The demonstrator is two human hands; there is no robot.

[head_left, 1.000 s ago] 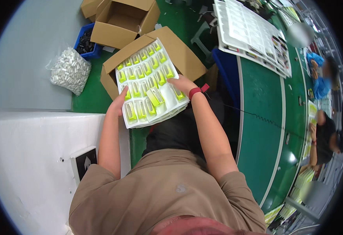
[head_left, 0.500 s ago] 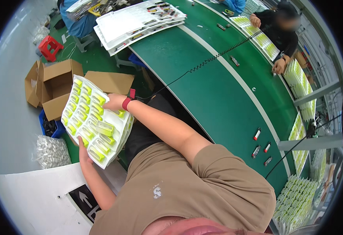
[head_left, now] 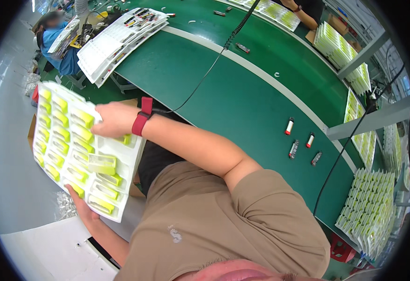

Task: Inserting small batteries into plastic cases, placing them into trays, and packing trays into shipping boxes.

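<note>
A white plastic tray [head_left: 132,161] with rows of yellow-green pieces is held tilted at the left, and further tray edges show beneath it. My left hand [head_left: 85,208] grips its near edge, thumb on top, with the other fingers hidden underneath. At the far side my right hand [head_left: 117,120] is closed at the tray's edge; its fingertips are partly hidden. A red wrist strap [head_left: 140,122] with a coiled cord is on that wrist. One clear and yellow-green piece [head_left: 103,164] lies crosswise on top of the others.
The green workbench [head_left: 205,103] carries several small red, white and dark cylindrical parts [head_left: 293,149]. White trays [head_left: 116,42] are piled at its far left end. Stacks of filled trays [head_left: 371,206] stand at the right. Co-workers sit across the bench and at far left.
The view has turned and shifted. The tray and both hands now sit further left and look larger, covering most of the cardboard box. Both hands keep hold of the tray.
</note>
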